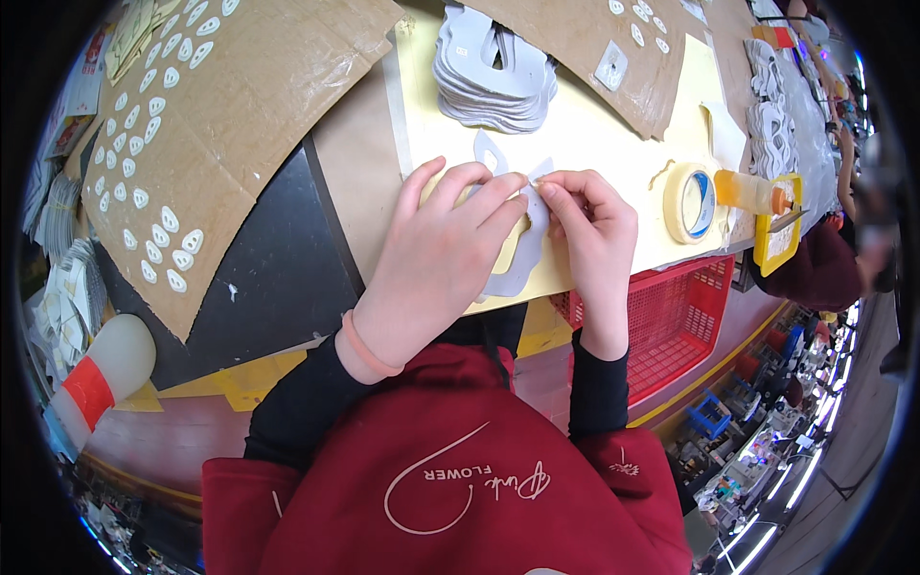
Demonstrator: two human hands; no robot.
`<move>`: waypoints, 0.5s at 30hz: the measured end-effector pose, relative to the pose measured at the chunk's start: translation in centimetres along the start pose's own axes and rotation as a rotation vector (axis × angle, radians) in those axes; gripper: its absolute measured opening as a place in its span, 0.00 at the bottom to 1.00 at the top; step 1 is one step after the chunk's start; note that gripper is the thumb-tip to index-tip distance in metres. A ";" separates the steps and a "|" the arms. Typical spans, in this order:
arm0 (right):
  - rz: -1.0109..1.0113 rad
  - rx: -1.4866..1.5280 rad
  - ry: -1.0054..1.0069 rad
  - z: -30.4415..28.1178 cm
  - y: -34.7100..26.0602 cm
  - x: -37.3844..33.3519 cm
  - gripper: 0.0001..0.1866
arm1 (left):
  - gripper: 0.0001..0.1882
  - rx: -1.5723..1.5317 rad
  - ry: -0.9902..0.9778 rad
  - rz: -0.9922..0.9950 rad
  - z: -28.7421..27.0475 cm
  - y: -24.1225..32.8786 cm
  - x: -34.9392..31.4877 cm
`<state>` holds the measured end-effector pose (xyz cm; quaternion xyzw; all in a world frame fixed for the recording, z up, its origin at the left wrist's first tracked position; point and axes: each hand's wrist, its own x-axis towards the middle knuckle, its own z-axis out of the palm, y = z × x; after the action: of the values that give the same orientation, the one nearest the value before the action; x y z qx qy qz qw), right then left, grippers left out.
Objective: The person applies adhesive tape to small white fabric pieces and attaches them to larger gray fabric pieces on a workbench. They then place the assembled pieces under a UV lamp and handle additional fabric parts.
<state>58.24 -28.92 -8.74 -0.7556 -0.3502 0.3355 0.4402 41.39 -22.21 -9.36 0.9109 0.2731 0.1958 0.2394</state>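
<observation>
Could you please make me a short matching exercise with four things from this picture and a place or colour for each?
Things
1. grey cut-out piece
2. tape roll
3. red basket
4. bottle

Places and colours
A. below the edge of the table
B. orange, between a cream ring and a yellow tray
C. touched by the left hand and the right hand
D. cream ring with blue inside

Right pairs: 1-C, 2-D, 3-A, 4-B
</observation>
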 end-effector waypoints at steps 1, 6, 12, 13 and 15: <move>0.005 0.007 0.005 0.1 0.0 -0.1 0.04 | 0.15 0.007 -0.005 0.001 0.0 0.0 0.0; 0.118 0.285 0.067 -0.3 -0.2 0.2 0.05 | 0.15 0.019 -0.020 -0.001 -0.1 0.2 0.2; 0.040 0.217 0.024 -0.3 0.3 0.1 0.07 | 0.17 0.053 -0.006 -0.002 0.3 0.4 0.3; 0.032 0.231 0.031 -0.3 0.3 0.1 0.07 | 0.17 0.072 -0.005 0.006 0.3 0.5 0.4; 0.019 0.261 0.047 -0.2 0.1 0.2 0.07 | 0.18 0.101 0.003 0.019 0.5 0.6 0.4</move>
<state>58.58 -28.88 -8.78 -0.7030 -0.2859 0.3644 0.5397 42.17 -22.53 -9.33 0.9240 0.2746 0.1855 0.1908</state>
